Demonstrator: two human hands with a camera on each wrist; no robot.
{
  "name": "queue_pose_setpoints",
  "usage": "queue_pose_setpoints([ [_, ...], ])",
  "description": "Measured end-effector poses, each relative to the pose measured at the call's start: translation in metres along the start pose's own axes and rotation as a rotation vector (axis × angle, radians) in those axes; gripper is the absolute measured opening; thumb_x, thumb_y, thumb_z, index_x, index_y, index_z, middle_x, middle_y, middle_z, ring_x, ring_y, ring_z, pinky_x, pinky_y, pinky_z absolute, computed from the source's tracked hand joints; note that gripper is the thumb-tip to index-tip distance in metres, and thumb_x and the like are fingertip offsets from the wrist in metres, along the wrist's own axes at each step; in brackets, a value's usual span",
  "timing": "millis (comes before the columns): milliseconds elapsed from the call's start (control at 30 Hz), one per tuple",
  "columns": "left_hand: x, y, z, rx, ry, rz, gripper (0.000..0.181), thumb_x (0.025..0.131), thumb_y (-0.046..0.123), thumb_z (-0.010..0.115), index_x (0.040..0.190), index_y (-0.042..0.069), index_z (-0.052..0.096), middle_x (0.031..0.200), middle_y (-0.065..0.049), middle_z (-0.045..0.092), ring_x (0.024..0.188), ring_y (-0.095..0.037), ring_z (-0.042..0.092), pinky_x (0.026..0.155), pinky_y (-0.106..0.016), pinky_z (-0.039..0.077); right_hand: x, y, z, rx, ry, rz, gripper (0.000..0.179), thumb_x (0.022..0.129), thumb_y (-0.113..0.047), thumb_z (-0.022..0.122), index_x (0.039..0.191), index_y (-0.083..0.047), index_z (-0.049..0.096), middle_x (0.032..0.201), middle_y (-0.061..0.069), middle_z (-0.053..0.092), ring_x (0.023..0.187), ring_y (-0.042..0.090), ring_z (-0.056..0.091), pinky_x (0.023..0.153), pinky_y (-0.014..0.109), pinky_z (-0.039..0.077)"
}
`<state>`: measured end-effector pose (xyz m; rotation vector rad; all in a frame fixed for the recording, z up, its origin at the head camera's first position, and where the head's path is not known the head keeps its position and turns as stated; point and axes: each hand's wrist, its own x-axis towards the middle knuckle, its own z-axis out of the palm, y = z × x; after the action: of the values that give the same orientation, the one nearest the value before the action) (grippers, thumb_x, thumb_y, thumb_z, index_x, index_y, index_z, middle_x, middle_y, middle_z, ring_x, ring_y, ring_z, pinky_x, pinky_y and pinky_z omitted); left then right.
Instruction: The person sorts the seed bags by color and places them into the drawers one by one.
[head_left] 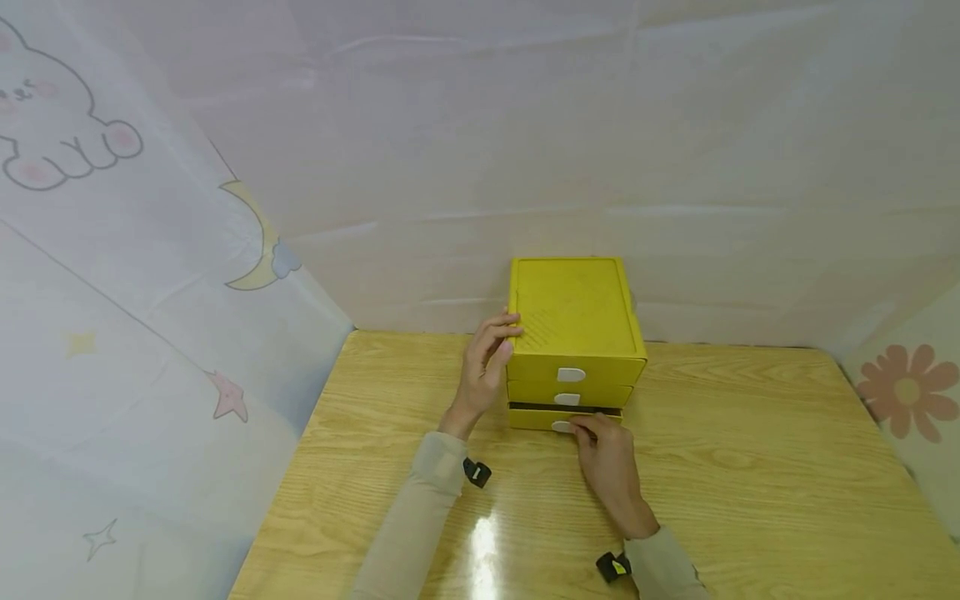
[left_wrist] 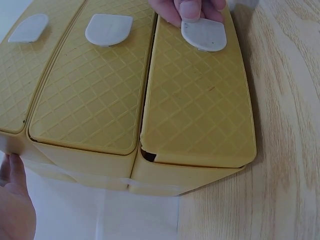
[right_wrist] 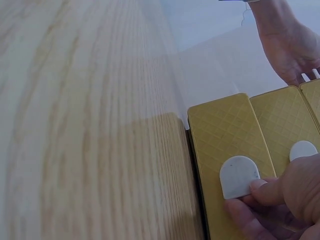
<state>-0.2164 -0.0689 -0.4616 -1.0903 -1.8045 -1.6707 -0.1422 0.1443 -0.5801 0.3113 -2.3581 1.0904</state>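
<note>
A yellow chest of three drawers stands on the wooden table, each drawer front bearing a white tab handle. The bottom drawer is pulled out a little, leaving a dark gap above its front. My right hand pinches that drawer's white handle between thumb and fingers. Against the chest's upper left side rests my left hand, its fingertips over the top edge. The middle drawer and top drawer are closed. What lies inside the bottom drawer is hidden.
The wooden table reaches back to a pale hanging sheet close behind the chest. On the left hangs another sheet with printed cartoon figures. A black strap shows at the left wrist, another strap at the right.
</note>
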Motion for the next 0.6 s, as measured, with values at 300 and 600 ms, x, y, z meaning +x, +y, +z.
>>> queue_pose_setpoints([
  [300, 0.0002, 0.0000, 0.0005, 0.005, 0.005, 0.006, 0.025, 0.094, -0.017, 0.040, 0.114, -0.018, 0.054, 0.128, -0.039, 0.044, 0.133, -0.054, 0.030, 0.109, -0.050, 0.033, 0.0010, 0.0030, 0.0034, 0.011, 0.016, 0.004, 0.013, 0.082, 0.004, 0.075, 0.091, -0.005, 0.077, 0.080, 0.001, 0.070, 0.069, 0.012, 0.064, 0.057, 0.029, 0.053],
  [600, -0.0003, -0.0010, -0.0001, -0.005, 0.002, 0.018, 0.026, 0.093, -0.018, 0.040, 0.115, -0.019, 0.053, 0.127, -0.040, 0.044, 0.132, -0.055, 0.030, 0.109, -0.051, 0.032, 0.0044, 0.0048, 0.0053, 0.032, 0.045, 0.026, 0.012, 0.082, 0.003, 0.075, 0.091, -0.005, 0.077, 0.080, 0.002, 0.069, 0.069, 0.012, 0.064, 0.057, 0.029, 0.053],
])
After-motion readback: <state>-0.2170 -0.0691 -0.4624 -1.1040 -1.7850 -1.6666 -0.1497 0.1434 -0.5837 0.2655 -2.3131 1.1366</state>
